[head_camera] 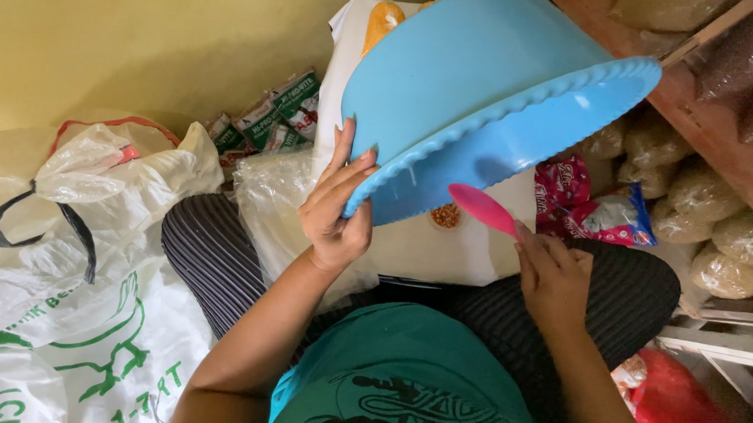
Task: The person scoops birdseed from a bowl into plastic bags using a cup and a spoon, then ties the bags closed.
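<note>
My left hand (pixel 336 205) grips the scalloped rim of a large light-blue plastic basin (pixel 475 80), which is tipped up on its side, opening turned down and to the right. My right hand (pixel 553 274) holds a pink plastic spoon (pixel 481 208), its bowl reaching under the basin's rim. Below the rim a small heap of orange-brown kernels (pixel 446 214) lies on a white sheet or sack (pixel 430 248) that rests over my lap. My legs are in dark striped trousers (pixel 209 259).
White plastic bags (pixel 97 225) with green print lie at the left, one with black handles. Green-and-red packets (pixel 270 118) sit by the yellow wall. Clear bags of pale grain (pixel 715 218) fill a wooden shelf at the right, with red snack packets (pixel 593 204) beside them.
</note>
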